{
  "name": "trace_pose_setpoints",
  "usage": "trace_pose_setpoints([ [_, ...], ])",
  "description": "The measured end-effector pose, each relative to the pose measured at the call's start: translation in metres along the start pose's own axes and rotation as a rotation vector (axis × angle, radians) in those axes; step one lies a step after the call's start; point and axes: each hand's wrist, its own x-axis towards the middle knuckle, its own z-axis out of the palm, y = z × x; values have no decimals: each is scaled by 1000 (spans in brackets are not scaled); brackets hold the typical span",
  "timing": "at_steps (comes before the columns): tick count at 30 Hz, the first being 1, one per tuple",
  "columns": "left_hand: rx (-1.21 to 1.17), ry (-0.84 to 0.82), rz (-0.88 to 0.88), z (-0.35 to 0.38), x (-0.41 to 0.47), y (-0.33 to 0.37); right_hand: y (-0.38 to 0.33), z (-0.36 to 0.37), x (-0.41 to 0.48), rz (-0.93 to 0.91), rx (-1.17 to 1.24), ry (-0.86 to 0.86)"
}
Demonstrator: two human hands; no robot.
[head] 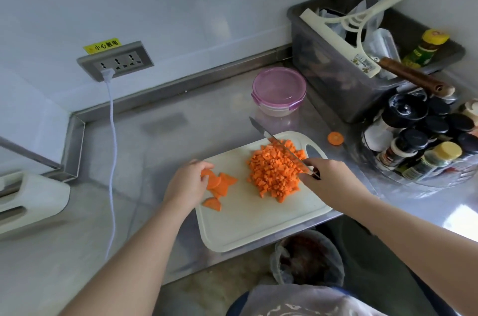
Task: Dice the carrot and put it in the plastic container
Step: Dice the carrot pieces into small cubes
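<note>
Gathering the uncut carrot slices (219, 182) near the cutting board's (245, 227) left edge, the left hand (187, 181) curls its fingers (200, 165) over them, probably to stack them for dicing. The right hand (328, 177) grips the knife (274, 143), whose blade lies across the far side of the diced carrot (274, 173) heaped mid-board, apparently to keep the pile aside. The plastic container (278, 92) stands beyond the board's far edge with its lid on, so it needs opening first.
</note>
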Motion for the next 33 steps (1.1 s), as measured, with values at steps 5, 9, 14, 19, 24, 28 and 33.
trace_pose_setpoints([
  [5,104,-148,4,2,5,-14,-12,3,4,16,24,-30],
  [9,166,-214,75,3,7,-16,-19,6,5,41,15,-34],
  [14,166,-168,100,-2,10,-21,-26,9,3,49,21,-45],
  [19,54,-108,134,-10,12,-28,-30,11,5,53,25,-44],
  [24,39,85,250,-20,11,-15,-34,14,6,45,19,-47],
  [28,195,83,444,-6,3,-5,-36,15,6,43,27,-46],
  [33,-139,36,177,-8,8,5,-33,15,4,50,45,-43],
])
